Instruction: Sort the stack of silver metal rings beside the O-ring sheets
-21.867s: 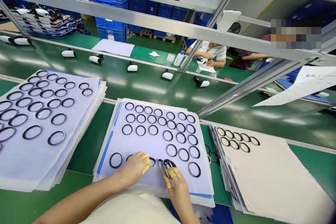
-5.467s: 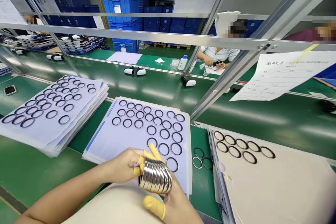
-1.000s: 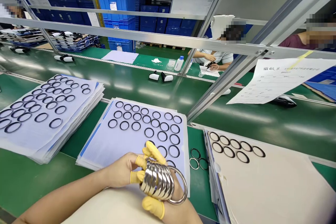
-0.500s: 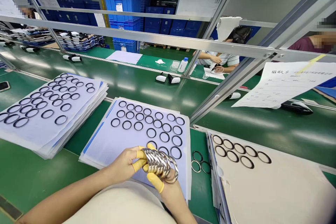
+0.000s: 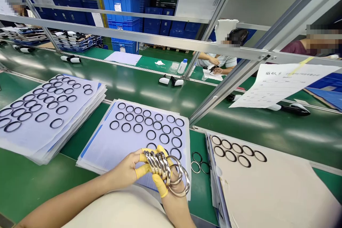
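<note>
Several shiny metal rings (image 5: 158,164) form a row between my two hands, above the near edge of the middle paper stack (image 5: 98,156). My left hand (image 5: 133,166), in yellow finger cots, is closed on the left end of the row. My right hand (image 5: 171,185), also with yellow finger cots, is closed around the rings from the right. A few rings (image 5: 181,181) at the right end hang loosely over that hand and wrist. Dark-edged rings (image 5: 164,139) lie in rows on the middle stack, some of them partly hidden behind my hands.
More rings lie on the left paper stack (image 5: 72,114) and the right stack (image 5: 269,188). Three loose rings (image 5: 197,167) sit on the green bench between stacks. A metal frame post (image 5: 221,85) slants up ahead. Across the line, a person (image 5: 224,62) handles a small part.
The rings at the right end have slid apart from the row and droop farther over my right wrist. The whole view has shifted slightly, with the stacks appearing farther left.
</note>
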The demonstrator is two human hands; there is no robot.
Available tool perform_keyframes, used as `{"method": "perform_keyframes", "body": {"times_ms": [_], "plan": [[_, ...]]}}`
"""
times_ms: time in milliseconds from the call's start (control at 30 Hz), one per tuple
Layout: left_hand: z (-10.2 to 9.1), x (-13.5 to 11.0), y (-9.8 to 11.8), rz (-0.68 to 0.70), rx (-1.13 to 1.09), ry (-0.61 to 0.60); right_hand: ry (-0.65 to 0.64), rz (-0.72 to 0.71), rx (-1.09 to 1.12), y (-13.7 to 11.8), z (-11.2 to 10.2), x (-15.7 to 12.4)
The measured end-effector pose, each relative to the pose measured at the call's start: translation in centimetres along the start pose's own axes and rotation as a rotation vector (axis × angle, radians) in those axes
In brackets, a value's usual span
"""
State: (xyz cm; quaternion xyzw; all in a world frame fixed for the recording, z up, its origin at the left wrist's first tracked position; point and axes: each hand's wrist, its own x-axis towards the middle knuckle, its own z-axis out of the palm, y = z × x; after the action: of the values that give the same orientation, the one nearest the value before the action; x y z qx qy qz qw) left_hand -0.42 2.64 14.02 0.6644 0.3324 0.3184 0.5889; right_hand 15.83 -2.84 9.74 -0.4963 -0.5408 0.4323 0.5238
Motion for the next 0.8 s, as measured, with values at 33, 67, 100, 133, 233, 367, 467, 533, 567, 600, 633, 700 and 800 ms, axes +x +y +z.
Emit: {"method": "perform_keyframes", "body": {"times_ms": [33, 67, 100, 133, 233, 367, 467, 533, 567, 600, 633, 700, 800], "plan": [[-0.1, -0.2, -0.2, -0.011, 0.025, 0.008, 0.009, 0.002, 0.006, 0.1, 0.0, 0.0], [-0.2, -0.4, -0.4, -0.023, 0.059, 0.024, 0.009, 0.008, 0.021, 0.1, -0.1, 0.1], [-0.3, -0.7, -0.7, -0.028, 0.099, 0.047, 0.001, 0.018, 0.045, 0.0, -0.1, 0.2], [-0.5, -0.9, -1.0, -0.016, 0.140, 0.081, -0.013, 0.031, 0.072, -0.2, -0.2, 0.3], [-1.1, -1.3, -1.6, 0.115, 0.263, 0.242, -0.016, 0.060, 0.140, -0.4, -0.3, 0.5], [-0.9, -0.8, -1.0, 0.174, 0.428, 0.337, 0.031, 0.066, 0.078, 0.3, 0.0, 0.5], [-0.1, 0.2, -0.1, 0.022, 0.457, 0.226, 0.022, 0.015, 0.034, 0.8, 0.2, 0.4], [0.2, 0.7, 0.1, -0.055, 0.393, 0.198, 0.034, -0.001, 0.024, 0.9, 0.3, 0.4], [0.2, 0.8, -0.1, -0.079, 0.340, 0.214, 0.048, -0.001, 0.016, 0.9, 0.3, 0.4], [0.1, 0.8, -0.3, -0.094, 0.279, 0.240, 0.059, -0.007, 0.003, 0.9, 0.2, 0.4], [-0.1, 0.7, -0.7, -0.101, 0.222, 0.265, 0.060, -0.009, -0.014, 0.8, 0.2, 0.5], [-0.6, 0.3, -1.5, -0.094, 0.150, 0.265, 0.054, 0.015, -0.014, 0.8, 0.0, 0.6], [-1.2, -0.4, -2.8, -0.077, 0.184, 0.205, 0.024, 0.144, 0.085, 1.3, 0.0, 0.9]]}}
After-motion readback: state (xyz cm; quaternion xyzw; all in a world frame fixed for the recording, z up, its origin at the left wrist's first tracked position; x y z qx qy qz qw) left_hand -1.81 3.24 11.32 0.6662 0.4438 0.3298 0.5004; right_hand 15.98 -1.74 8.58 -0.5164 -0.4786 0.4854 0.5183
